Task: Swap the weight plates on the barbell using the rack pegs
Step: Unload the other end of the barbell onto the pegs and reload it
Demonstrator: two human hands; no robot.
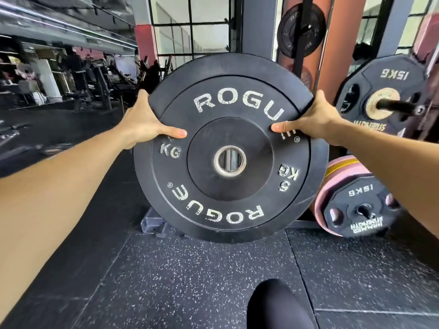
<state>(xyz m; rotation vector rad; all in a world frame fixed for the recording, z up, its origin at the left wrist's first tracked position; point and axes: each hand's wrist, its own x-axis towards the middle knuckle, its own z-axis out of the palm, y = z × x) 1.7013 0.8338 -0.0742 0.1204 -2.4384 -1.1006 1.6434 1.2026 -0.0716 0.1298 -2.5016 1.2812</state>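
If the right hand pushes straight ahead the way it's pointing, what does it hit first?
Probably the orange rack upright just behind the black Rogue bumper plate that the right hand grips by the rim. Depth is unclear, so the gap cannot be judged.

Bright daylight from rear windows (190, 24), dim blurred left background, wide-angle edge distortion

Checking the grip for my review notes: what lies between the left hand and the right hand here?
In the head view, the black Rogue bumper plate fills the stretch. The left hand and right hand grip opposite upper edges, thumbs on its face.
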